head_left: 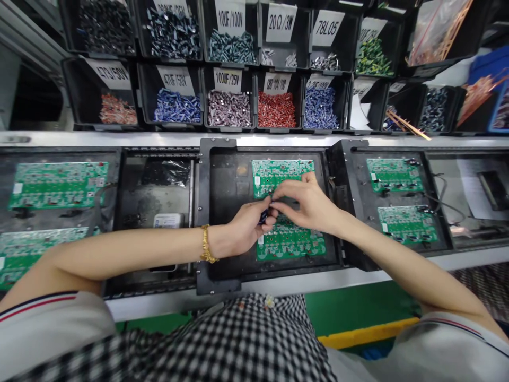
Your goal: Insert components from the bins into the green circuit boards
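Observation:
Over the middle black tray [228,212], my two hands meet above two green circuit boards, an upper board [278,168] and a lower board [292,246]. Small dark components [263,216] are held in the curled fingers of my left hand [244,228], which wears a gold bracelet at the wrist. My right hand [308,204] has thumb and forefinger pinched at the left fingertips. Whatever sits between those right fingertips is too small to make out. Both hands cover part of the boards.
Labelled bins of loose components [229,109] line the back in two rows. A left tray [115,212] and a right tray [360,212] hold more green boards. A white-topped box [169,220] lies beneath my left forearm. Cables hang at the right.

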Action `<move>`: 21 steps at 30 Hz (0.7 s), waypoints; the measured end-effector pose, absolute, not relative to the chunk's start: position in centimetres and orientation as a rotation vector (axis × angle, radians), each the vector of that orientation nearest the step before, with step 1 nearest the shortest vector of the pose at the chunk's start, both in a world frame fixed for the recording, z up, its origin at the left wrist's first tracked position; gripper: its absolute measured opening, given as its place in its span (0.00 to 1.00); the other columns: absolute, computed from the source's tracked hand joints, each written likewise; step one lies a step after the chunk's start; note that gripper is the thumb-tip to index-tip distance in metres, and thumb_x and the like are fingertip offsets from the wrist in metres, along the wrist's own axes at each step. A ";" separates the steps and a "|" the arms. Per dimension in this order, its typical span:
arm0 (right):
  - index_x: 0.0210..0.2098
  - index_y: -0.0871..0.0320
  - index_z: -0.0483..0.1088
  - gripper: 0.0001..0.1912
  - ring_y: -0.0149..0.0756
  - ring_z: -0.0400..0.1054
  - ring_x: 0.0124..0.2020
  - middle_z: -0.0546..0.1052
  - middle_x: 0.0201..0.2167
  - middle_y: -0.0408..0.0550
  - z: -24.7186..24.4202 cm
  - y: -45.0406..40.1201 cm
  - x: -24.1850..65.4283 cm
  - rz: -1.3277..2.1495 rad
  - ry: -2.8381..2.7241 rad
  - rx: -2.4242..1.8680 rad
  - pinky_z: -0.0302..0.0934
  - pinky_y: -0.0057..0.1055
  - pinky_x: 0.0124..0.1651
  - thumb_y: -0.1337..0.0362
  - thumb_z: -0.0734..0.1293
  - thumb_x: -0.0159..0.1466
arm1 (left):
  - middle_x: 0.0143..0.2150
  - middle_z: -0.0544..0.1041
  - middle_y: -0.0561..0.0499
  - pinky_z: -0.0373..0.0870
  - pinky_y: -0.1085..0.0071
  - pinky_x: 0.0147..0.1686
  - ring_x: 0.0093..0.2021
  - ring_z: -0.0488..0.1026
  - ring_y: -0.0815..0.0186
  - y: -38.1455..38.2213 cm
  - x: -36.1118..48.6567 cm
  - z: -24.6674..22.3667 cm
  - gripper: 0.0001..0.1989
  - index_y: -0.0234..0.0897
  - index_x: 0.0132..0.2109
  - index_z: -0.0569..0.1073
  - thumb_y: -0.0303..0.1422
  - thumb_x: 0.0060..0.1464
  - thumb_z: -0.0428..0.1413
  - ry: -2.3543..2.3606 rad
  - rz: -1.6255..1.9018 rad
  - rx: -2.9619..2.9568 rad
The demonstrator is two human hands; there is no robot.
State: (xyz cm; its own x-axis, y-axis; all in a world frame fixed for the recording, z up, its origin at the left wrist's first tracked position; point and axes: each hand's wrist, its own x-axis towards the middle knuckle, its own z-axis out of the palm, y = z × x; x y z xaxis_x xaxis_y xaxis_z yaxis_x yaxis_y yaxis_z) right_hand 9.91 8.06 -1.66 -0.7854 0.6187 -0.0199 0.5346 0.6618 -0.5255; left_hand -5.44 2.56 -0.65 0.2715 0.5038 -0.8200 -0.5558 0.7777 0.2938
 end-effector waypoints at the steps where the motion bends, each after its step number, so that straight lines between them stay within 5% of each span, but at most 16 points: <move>1: 0.34 0.57 0.68 0.08 0.34 0.67 0.35 0.76 0.34 0.42 -1.5 8.1 10.2 0.776 -2.707 -0.962 0.40 0.33 0.39 0.62 0.60 0.63 | 0.23 0.64 0.52 0.51 0.82 0.16 0.18 0.57 0.78 2.6 -5.3 -0.5 0.12 0.29 0.30 0.65 0.26 0.62 0.44 1.064 0.707 -0.044; 6: 0.34 0.59 0.68 0.09 0.37 0.66 0.37 0.75 0.35 0.46 -3.1 9.6 11.7 0.499 -2.779 -1.116 0.38 0.34 0.38 0.66 0.57 0.63 | 0.32 0.72 0.46 0.51 0.82 0.16 0.19 0.58 0.80 2.4 -5.1 -0.2 0.07 0.25 0.37 0.70 0.24 0.60 0.47 1.096 0.627 0.093; 11: 0.34 0.59 0.67 0.09 0.38 0.65 0.38 0.74 0.35 0.46 -4.3 10.5 12.3 0.453 -2.842 -1.065 0.38 0.34 0.38 0.69 0.55 0.63 | 0.26 0.66 0.53 0.47 0.83 0.17 0.19 0.55 0.81 2.4 -5.4 -1.1 0.08 0.25 0.36 0.73 0.29 0.55 0.55 1.077 0.627 0.153; 16: 0.35 0.60 0.67 0.12 0.39 0.64 0.37 0.73 0.36 0.49 -4.0 10.2 11.9 0.350 -2.905 -1.040 0.38 0.35 0.39 0.71 0.53 0.64 | 0.30 0.68 0.50 0.52 0.82 0.19 0.21 0.58 0.81 2.6 -5.7 -1.3 0.09 0.25 0.39 0.74 0.20 0.56 0.49 1.070 0.665 0.091; 21: 0.34 0.62 0.68 0.13 0.40 0.65 0.37 0.74 0.36 0.51 -4.1 9.8 11.6 0.218 -2.948 -1.059 0.39 0.37 0.40 0.70 0.53 0.65 | 0.27 0.65 0.51 0.47 0.82 0.17 0.19 0.55 0.81 2.4 -5.6 -1.1 0.09 0.23 0.34 0.73 0.24 0.58 0.50 1.078 0.660 0.049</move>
State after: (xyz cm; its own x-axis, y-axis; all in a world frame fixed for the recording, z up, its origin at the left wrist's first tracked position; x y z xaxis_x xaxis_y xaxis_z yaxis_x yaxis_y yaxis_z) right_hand 11.63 9.78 -4.09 -0.7727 0.6332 -0.0452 0.6330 0.7630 -0.1310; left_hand -5.59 2.43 -1.09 0.3021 0.5203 -0.7987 -0.4746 0.8088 0.3474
